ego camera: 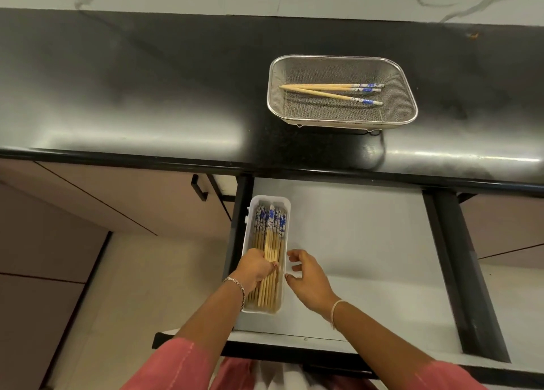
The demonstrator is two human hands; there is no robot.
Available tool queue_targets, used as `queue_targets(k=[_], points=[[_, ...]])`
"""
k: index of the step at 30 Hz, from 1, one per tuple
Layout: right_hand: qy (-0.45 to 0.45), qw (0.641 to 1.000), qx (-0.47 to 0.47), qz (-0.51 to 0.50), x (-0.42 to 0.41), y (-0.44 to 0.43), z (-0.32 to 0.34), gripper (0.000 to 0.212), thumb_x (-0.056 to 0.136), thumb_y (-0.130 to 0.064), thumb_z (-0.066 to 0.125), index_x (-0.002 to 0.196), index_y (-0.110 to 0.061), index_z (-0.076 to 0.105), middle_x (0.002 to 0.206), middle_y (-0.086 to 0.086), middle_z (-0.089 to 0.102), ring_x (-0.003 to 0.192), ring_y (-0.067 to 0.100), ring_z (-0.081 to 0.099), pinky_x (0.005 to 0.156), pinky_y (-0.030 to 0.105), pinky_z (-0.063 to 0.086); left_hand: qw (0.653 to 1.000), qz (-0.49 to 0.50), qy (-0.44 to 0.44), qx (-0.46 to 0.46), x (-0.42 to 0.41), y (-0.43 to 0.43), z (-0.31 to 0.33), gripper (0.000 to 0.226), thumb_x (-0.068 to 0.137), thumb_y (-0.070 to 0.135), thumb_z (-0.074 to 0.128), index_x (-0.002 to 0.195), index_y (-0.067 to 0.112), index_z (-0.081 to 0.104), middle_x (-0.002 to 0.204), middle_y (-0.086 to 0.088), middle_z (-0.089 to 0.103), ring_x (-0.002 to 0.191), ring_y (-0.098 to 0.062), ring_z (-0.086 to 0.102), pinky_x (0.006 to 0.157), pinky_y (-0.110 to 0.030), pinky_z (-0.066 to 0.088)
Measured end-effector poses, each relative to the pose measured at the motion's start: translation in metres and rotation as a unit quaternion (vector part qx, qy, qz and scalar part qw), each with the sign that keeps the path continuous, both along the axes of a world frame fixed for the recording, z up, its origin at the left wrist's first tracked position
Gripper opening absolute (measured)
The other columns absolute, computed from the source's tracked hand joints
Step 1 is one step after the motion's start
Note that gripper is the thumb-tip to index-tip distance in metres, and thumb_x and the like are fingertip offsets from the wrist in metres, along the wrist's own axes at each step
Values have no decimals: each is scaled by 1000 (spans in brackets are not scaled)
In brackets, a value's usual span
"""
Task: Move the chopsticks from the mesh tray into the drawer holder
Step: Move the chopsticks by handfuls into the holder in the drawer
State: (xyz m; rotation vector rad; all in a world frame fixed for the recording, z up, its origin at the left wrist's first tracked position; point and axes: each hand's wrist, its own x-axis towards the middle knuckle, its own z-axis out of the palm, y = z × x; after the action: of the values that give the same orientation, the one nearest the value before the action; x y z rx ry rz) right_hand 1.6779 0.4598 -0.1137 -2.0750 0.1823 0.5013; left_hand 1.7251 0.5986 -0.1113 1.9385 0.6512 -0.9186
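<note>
A metal mesh tray [409, 115] stands on the black counter and holds three bamboo chopsticks [329, 90] with blue-and-white ends. In the open drawer below, a white holder [287, 207] lies at the left side, filled with several matching chopsticks [269, 227]. My left hand [256, 270] rests inside the holder with its fingers closed on chopsticks there. My right hand [309, 277] hovers just right of the holder's rim, fingers spread, holding nothing.
The drawer [368, 242] has a pale grey floor and dark side rails. The black counter [147, 89] runs across the view, with a marbled wall behind. Cabinet fronts with a black handle [198, 188] sit at the left.
</note>
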Motion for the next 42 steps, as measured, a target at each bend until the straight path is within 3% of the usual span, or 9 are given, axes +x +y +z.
queue_targets(k=[5, 10, 15, 21, 26, 32, 37, 39, 42], points=[[-13, 1000, -18, 10, -3, 1, -4, 44, 89, -17, 61, 129, -19, 43, 123, -4, 48, 102, 8, 50, 85, 17, 42, 999, -32, -22, 28, -3, -6, -3, 29, 91, 24, 63, 115, 9, 60, 107, -10, 66, 101, -28, 64, 89, -39, 53], [-18, 999, -23, 21, -4, 1, -6, 48, 85, -22, 65, 128, -23, 43, 123, -6, 49, 104, 9, 51, 88, 24, 49, 996, -54, -39, 60, -6, -11, -4, 26, 89, 27, 64, 109, 11, 64, 98, -8, 68, 91, -25, 66, 82, -37, 56], [-24, 999, -28, 22, -3, 2, -6, 46, 85, -21, 65, 126, -22, 44, 123, -6, 51, 104, 10, 52, 87, 25, 49, 998, -41, -41, 39, -5, -9, -9, 21, 88, 25, 66, 104, 11, 64, 95, -6, 66, 88, -22, 64, 77, -32, 54], [-23, 999, -29, 23, -3, 4, -6, 47, 86, -20, 65, 127, -22, 43, 123, -7, 51, 103, 9, 51, 88, 26, 51, 997, -58, -35, 35, -4, -6, -7, 23, 84, 24, 69, 103, 11, 64, 98, -8, 68, 91, -25, 68, 84, -41, 58], [-17, 999, -31, 26, -2, 3, -7, 47, 85, -18, 66, 126, -21, 43, 123, -5, 51, 103, 9, 51, 89, 29, 50, 986, -123, -59, 100, -5, 2, -5, 21, 85, 18, 64, 105, 11, 60, 101, -8, 67, 90, -24, 67, 79, -36, 59], [-17, 999, -30, 29, -2, 3, -7, 48, 86, -17, 66, 127, -20, 42, 124, -5, 50, 102, 9, 51, 90, 29, 51, 951, -225, -117, 180, -10, 3, 4, 23, 91, 13, 56, 112, 6, 48, 112, -13, 61, 100, -28, 63, 82, -34, 53], [-11, 999, -30, 28, -2, 3, -6, 50, 86, -18, 66, 129, -21, 41, 125, -7, 50, 101, 9, 52, 90, 29, 51, 865, -347, -255, 258, -15, -5, 5, 44, 90, 12, 62, 130, 9, 42, 132, -13, 46, 118, -28, 54, 96, -41, 52], [-9, 999, -30, 27, -2, 4, -6, 50, 85, -18, 66, 128, -21, 42, 125, -6, 50, 101, 9, 52, 90, 29, 51, 831, -408, -273, 262, -15, -5, 0, 65, 87, 16, 67, 142, 9, 32, 146, -15, 35, 135, -31, 38, 107, -45, 42], [-8, 999, -31, 25, -2, 3, -6, 48, 85, -17, 66, 128, -20, 43, 125, -4, 51, 100, 10, 53, 90, 29, 51, 815, -461, -225, 271, -18, 0, -7, 91, 84, 19, 71, 151, 5, 12, 159, -18, 13, 148, -33, 13, 120, -46, 18]])
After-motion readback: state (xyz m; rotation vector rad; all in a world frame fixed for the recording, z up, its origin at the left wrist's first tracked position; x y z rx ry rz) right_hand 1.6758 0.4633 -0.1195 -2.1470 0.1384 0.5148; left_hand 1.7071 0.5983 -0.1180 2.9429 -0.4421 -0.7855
